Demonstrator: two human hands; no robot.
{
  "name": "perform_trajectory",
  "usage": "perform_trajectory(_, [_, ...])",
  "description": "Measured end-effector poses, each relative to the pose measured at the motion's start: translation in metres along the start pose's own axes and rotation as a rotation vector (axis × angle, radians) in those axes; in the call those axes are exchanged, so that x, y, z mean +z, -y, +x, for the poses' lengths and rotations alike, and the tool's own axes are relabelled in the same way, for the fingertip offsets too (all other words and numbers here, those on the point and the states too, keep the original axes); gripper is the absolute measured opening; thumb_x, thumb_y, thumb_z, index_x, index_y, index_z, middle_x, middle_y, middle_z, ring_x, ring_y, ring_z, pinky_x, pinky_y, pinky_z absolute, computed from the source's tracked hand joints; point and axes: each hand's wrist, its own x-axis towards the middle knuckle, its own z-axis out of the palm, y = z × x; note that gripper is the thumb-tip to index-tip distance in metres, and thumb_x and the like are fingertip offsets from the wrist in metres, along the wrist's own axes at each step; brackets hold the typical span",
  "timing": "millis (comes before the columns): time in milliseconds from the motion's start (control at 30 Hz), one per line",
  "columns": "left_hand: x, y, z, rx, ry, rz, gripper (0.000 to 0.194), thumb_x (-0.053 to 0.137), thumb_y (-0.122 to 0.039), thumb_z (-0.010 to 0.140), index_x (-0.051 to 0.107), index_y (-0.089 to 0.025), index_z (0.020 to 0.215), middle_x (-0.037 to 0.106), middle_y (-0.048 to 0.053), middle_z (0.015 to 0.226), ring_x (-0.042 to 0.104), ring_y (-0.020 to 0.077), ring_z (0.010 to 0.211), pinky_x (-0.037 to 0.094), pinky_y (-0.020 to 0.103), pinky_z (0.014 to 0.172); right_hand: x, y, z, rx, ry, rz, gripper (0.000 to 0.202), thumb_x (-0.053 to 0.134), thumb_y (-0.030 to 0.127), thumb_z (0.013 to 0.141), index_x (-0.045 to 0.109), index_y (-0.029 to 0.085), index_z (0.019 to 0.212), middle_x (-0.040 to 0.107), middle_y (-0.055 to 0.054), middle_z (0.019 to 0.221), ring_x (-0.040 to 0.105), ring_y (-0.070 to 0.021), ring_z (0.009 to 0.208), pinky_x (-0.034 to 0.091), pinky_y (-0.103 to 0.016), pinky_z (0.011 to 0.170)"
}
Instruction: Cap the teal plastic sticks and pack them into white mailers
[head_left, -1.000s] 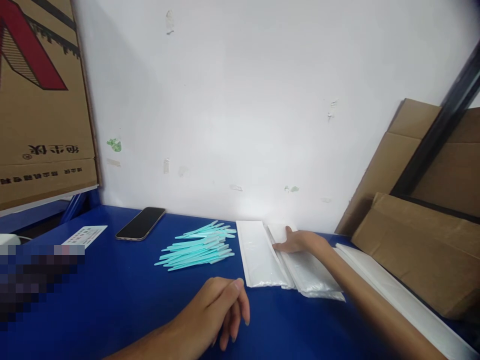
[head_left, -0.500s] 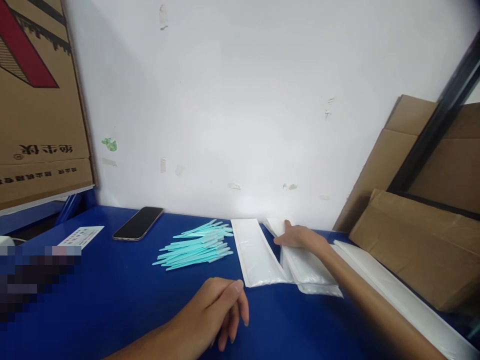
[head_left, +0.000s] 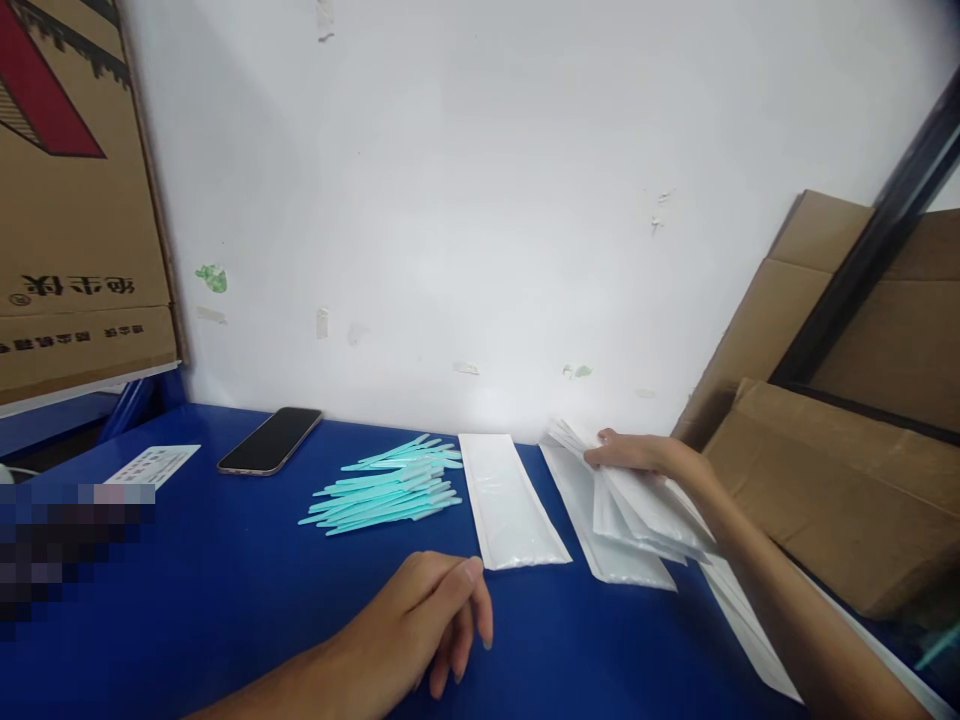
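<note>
My right hand (head_left: 630,455) grips a fanned bundle of white sleeves (head_left: 637,510) by its far end, raised a little off the table. Beneath the bundle, another white sleeve (head_left: 592,540) lies flat. A single white sleeve (head_left: 514,505) with a clear front lies to the left of it. My left hand (head_left: 442,620) rests near the front with its fingers loosely curled and nothing visible in them. Several light teal sticks (head_left: 390,490) with clear caps form a loose pile left of the single sleeve.
On the blue table (head_left: 247,590) lie a phone (head_left: 271,440) and a printed card (head_left: 154,465) at the left. More white sleeves (head_left: 750,625) are under my right forearm. Cardboard (head_left: 832,500) stands at the right, a large carton (head_left: 82,230) at the left. A white wall rises behind.
My right hand has closed on the bundle and shifted it right, lifting it slightly and uncovering the sleeve below. My left hand has barely moved.
</note>
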Motion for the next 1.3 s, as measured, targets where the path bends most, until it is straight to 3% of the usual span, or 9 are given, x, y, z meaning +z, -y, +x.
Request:
perform_trajectory(100, [-0.001,0.001,-0.001,0.006,0.011,0.009,0.063,0.029,-0.064,0.096,0.062,-0.013,0.077,0.055,0.000,0.058,0.046,0.0092,0.045,0.036,0.020,0.046,0.013,0.010,-0.001,0.003,0.224,0.012,0.043,0.062,0.039,0.098,0.054,0.020,0.136,0.062,-0.011,0.130,0.067,-0.0245,0.104,0.059,-0.045,0.085])
perform_trajectory(200, [-0.001,0.002,-0.001,0.014,0.019,0.010,0.062,0.030,-0.062,0.097,0.062,-0.013,0.078,0.055,0.000,0.057,0.046,0.0092,0.045,0.036,0.020,0.047,0.026,0.022,-0.002,0.024,0.305,-0.010,0.058,0.060,0.046,0.098,0.043,0.023,0.148,0.055,-0.014,0.141,0.064,-0.0292,0.112,0.057,-0.051,0.090])
perform_trajectory(400, [0.000,0.004,-0.001,0.002,0.022,-0.001,0.062,0.030,-0.062,0.098,0.062,-0.014,0.077,0.055,-0.001,0.056,0.045,0.0088,0.043,0.034,0.019,0.045,0.041,0.035,-0.003,0.021,0.236,-0.059,0.040,0.062,0.036,0.098,0.056,0.019,0.134,0.058,-0.011,0.136,0.062,-0.0275,0.115,0.053,-0.051,0.095])
perform_trajectory(667, [0.000,0.005,-0.002,-0.002,0.022,0.011,0.063,0.029,-0.062,0.099,0.063,-0.013,0.077,0.056,-0.001,0.057,0.047,0.0090,0.045,0.034,0.020,0.047,0.045,0.024,0.015,-0.025,0.143,-0.043,0.037,0.063,0.036,0.098,0.058,0.018,0.130,0.061,-0.010,0.131,0.064,-0.0259,0.110,0.055,-0.048,0.092])
perform_trajectory(800, [0.000,0.003,-0.001,-0.009,0.025,0.033,0.062,0.029,-0.061,0.099,0.063,-0.014,0.077,0.055,-0.001,0.058,0.046,0.0094,0.046,0.035,0.020,0.047,0.035,0.027,0.006,-0.050,0.077,-0.040,0.070,0.057,0.057,0.096,0.040,0.016,0.150,0.053,-0.020,0.142,0.059,-0.0362,0.121,0.049,-0.059,0.098])
perform_trajectory(900, [0.000,0.002,-0.002,-0.026,0.020,0.058,0.062,0.027,-0.060,0.099,0.062,-0.014,0.077,0.055,0.000,0.059,0.047,0.0099,0.048,0.035,0.021,0.049,0.022,0.040,-0.017,-0.202,-0.027,-0.029,0.106,0.043,0.080,0.088,0.011,0.010,0.161,0.028,-0.031,0.159,0.033,-0.0520,0.142,0.033,-0.070,0.107])
perform_trajectory(1000, [0.000,0.000,-0.003,-0.012,0.010,0.108,0.062,0.025,-0.058,0.101,0.062,-0.015,0.077,0.056,-0.001,0.060,0.050,0.0112,0.052,0.040,0.022,0.055,0.019,0.064,-0.046,-0.500,-0.045,-0.004,0.091,0.037,0.080,0.089,0.022,0.026,0.161,0.020,-0.012,0.168,0.013,-0.0382,0.153,0.021,-0.055,0.121])
perform_trajectory(1133, [-0.006,-0.003,-0.005,0.127,-0.063,0.381,0.059,0.019,-0.045,0.105,0.065,-0.018,0.079,0.060,0.000,0.065,0.058,0.0147,0.068,0.045,0.026,0.072,0.039,0.094,-0.069,-0.738,0.048,0.012,0.086,0.029,0.080,0.091,0.022,0.030,0.161,0.015,-0.004,0.169,0.009,-0.0296,0.155,0.016,-0.044,0.124])
perform_trajectory(1300, [-0.030,-0.002,0.004,0.385,-0.268,0.851,0.049,0.021,-0.034,0.106,0.058,-0.019,0.078,0.061,0.001,0.074,0.055,0.0184,0.075,0.042,0.037,0.084,0.061,0.092,-0.057,-0.694,0.186,-0.030,0.095,0.025,0.081,0.091,0.022,0.018,0.161,0.024,-0.016,0.166,0.030,-0.0369,0.149,0.031,-0.049,0.117])
